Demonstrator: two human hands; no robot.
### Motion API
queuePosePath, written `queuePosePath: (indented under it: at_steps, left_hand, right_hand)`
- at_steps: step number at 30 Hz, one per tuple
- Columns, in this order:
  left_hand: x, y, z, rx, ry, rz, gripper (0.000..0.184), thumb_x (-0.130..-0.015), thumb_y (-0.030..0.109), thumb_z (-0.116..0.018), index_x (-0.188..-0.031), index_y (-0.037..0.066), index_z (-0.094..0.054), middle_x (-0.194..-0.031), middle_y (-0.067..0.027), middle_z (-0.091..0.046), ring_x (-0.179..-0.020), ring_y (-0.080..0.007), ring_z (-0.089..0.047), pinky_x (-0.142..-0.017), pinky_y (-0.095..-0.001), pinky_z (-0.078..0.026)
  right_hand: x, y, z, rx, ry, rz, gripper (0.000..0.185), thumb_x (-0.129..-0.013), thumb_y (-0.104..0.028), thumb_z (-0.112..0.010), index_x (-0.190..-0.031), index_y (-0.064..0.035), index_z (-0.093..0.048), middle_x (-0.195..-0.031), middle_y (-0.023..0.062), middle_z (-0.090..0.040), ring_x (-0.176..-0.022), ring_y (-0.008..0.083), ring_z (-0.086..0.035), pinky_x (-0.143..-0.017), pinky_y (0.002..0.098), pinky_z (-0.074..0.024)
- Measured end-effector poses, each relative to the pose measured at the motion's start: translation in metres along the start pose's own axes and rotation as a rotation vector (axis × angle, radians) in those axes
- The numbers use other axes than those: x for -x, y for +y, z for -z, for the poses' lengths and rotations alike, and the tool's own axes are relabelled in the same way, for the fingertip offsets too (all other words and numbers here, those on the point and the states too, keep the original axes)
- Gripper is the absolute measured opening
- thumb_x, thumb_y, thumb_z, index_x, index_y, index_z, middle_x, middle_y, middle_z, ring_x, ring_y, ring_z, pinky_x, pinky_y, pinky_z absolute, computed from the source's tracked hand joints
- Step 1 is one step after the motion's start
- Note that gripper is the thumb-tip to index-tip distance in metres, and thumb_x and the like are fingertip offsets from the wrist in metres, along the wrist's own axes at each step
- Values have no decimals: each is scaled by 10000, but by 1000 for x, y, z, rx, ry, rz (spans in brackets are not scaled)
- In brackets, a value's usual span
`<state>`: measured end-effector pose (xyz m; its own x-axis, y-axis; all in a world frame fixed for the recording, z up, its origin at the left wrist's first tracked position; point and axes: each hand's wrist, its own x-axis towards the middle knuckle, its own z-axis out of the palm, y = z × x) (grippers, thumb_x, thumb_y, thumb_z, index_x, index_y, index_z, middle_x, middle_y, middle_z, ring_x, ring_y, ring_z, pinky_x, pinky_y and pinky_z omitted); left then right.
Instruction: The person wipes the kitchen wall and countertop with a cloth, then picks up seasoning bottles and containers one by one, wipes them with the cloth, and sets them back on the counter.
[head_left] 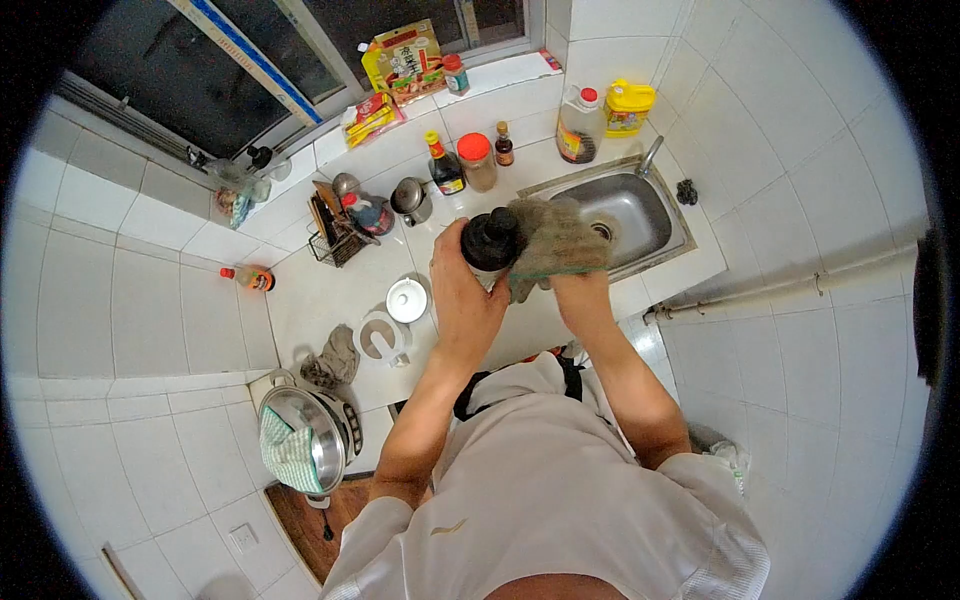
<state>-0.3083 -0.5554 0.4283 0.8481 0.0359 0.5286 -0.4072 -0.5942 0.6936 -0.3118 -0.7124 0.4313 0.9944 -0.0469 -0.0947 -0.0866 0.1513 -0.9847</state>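
In front of my chest, my left hand (pixel 462 285) is wrapped round a container with a black top (pixel 489 240); its lower part is mostly hidden by the hand. My right hand (pixel 582 288) holds a grey-green cloth (pixel 560 235) against the container's right side, and its fingers are largely covered by the fabric. Both hands are above the front of the white counter, left of the steel sink (pixel 650 215). Below and left of my left hand are a white lid (pixel 407 300) and a clear jug with a white handle (pixel 372 345).
Along the back wall stand a sauce bottle (pixel 446 170), a red-lidded jar (pixel 477 165), a small bottle (pixel 504 150), a large jug (pixel 580 130) and a yellow jug (pixel 628 108). At left are a utensil rack (pixel 338 245), a crumpled rag (pixel 332 360) and a steel pot (pixel 330 445).
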Motion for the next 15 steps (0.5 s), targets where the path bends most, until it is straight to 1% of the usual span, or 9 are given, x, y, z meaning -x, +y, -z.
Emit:
queuePosePath:
  at_steps: [1,3,4,6,7,10,12,13,15]
  left_hand:
    - [1,1,0,8,-12,2,784,-678,-19,-794,-1356,-14,-400,-1239,-229,-524,-1127,-415,-532,-971,-464,-423]
    - [3,4,-1,22,-33,6,791,-673,-16,-803,-1356,-6,-403,-1238,-222,-525,-1128,-411,-534,-974,-459,-423]
    - [3,4,-1,55,-38,13,771,-698,6,-811,-1353,-6,-404,-1232,-212,-527,-1125,-386,-546,-976,-442,-433]
    - [4,3,1,115,-49,30,733,-748,50,-826,-1346,-5,-407,-1219,-194,-531,-1120,-336,-572,-981,-406,-454]
    - [4,3,3,97,-68,12,730,-746,51,-826,-1343,-1,-409,-1215,-191,-534,-1119,-334,-575,-973,-406,-459]
    - [2,6,6,38,-136,-62,724,-741,56,-826,-1336,7,-416,-1211,-183,-542,-1121,-325,-581,-952,-403,-473]
    - [1,2,8,-14,-194,-140,726,-736,60,-829,-1334,11,-419,-1218,-180,-543,-1128,-321,-583,-944,-398,-478]
    - [0,1,10,20,-234,-154,724,-736,59,-827,-1334,14,-421,-1222,-180,-542,-1134,-316,-581,-949,-394,-477]
    - [0,-2,14,85,-317,-181,721,-735,57,-824,-1335,20,-424,-1230,-180,-540,-1146,-308,-578,-958,-386,-476]
  right_hand:
    - [0,1,1,-6,-71,-40,276,-878,-108,-677,-1136,-12,-654,-1015,28,-658,-904,117,-582,-800,301,-485]
    - [3,-1,-9,-44,-86,124,250,-886,-84,-658,-1125,-10,-656,-994,15,-650,-884,98,-574,-767,277,-479]
    - [5,-1,-12,-63,-97,207,238,-889,-73,-649,-1119,-8,-657,-983,8,-646,-875,89,-570,-750,265,-476]
    - [4,14,-12,3,-49,247,221,-904,-63,-628,-1114,-2,-657,-983,10,-647,-873,90,-567,-751,260,-473]
    - [6,13,-14,35,-25,264,213,-911,-57,-617,-1111,2,-658,-983,11,-647,-873,91,-566,-751,257,-472]
    - [11,-2,-23,-112,61,255,196,-939,-40,-571,-1103,30,-655,-992,34,-655,-892,107,-581,-789,269,-480]
    - [7,2,-20,32,154,125,238,-941,-57,-555,-1139,21,-662,-1057,73,-686,-917,145,-626,-833,296,-498]
    - [2,6,-18,102,200,59,259,-942,-65,-547,-1158,17,-666,-1090,92,-702,-930,163,-648,-856,309,-507]
    - [-17,21,-6,60,122,58,267,-947,-72,-544,-1177,6,-654,-1117,92,-693,-958,173,-652,-871,315,-510]
